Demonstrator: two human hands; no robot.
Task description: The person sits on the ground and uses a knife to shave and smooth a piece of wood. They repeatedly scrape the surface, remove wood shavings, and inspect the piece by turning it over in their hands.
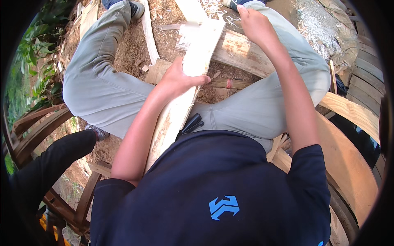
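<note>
A long pale wooden plank (203, 45) slopes from between my knees back toward my waist, its lower end passing under my left forearm. My left hand (178, 80) is closed over the plank about midway, with the thumb across its right edge. Beyond the plank's far end, to the right, my right hand (256, 24) is closed in a fist near my right knee. From its fingers a thin light-coloured piece, perhaps metal, sticks out toward the upper left; its kind is not clear.
A thick timber (242, 51) lies crosswise under the plank. Curly wood shavings (213, 6) and offcuts litter the ground. Another person's dark-clothed leg (61, 156) is at the left, beside curved wooden frames (37, 131). Wide boards (344, 151) stand at my right.
</note>
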